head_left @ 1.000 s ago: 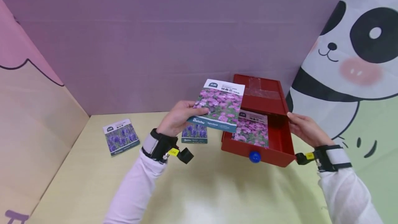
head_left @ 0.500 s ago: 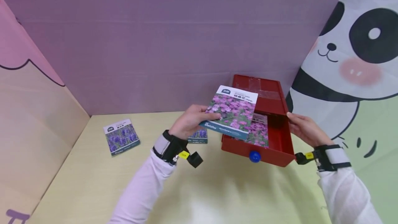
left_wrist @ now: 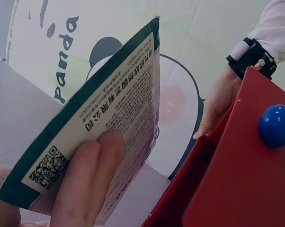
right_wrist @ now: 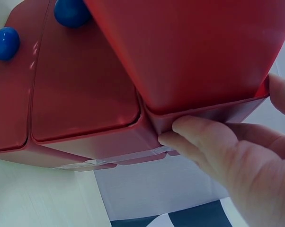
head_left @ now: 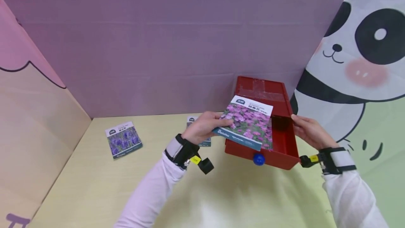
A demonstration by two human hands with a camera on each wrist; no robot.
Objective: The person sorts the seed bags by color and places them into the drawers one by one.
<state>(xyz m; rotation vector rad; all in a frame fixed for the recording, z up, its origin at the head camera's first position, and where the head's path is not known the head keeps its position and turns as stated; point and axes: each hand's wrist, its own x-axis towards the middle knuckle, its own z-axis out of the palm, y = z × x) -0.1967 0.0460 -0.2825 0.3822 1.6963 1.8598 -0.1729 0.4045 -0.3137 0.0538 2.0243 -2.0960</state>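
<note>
My left hand (head_left: 204, 127) pinches a seed packet (head_left: 245, 122) with pink flowers on its front, thumb on top. In the left wrist view, fingers lie against the packet's printed back (left_wrist: 133, 90). It is held tilted over a pulled-out red drawer (head_left: 283, 145) with a blue knob (head_left: 259, 159). Another pink-flower packet (head_left: 269, 138) lies inside the drawer, mostly covered. The drawer belongs to a red drawer cabinet (head_left: 278, 96) with clear tape on top. My right hand (head_left: 311, 129) grips the cabinet's right edge, thumb above and fingers along the side (right_wrist: 194, 132).
A purple-flower seed packet (head_left: 123, 139) lies on the table (head_left: 85, 185) at the left. A second one (head_left: 206, 143) lies behind my left hand, mostly hidden. Lower drawers (right_wrist: 81, 80) of the cabinet are closed. A purple backdrop (head_left: 158, 45) stands behind.
My left hand has carried the pink-flower packet rightward and down over the drawer, covering more of the packet inside. My right hand has stayed on the cabinet.
</note>
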